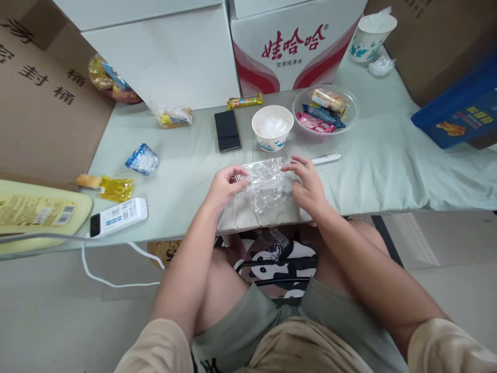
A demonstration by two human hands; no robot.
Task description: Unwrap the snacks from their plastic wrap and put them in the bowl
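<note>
A crinkled clear plastic bag (266,182) lies between my two hands near the front edge of the cloth-covered table. The fingers and thumb of my left hand (229,185) pinch its left side. At the bag's upper right corner is my right hand (308,184), its fingers apart and the fingertips at the plastic's edge. Just beyond the bag stands a paper bowl (272,129) with crumpled clear plastic inside. A white pen (326,159) rests to the right of my right hand.
A phone (227,131), a yellow snack stick (245,101) and a clear bowl of wrapped snacks (354,116) are farther back. Cartons (293,52) line the rear. On the left lie a blue wrapper (142,159), a white device (120,216) and a yellow bottle (42,212).
</note>
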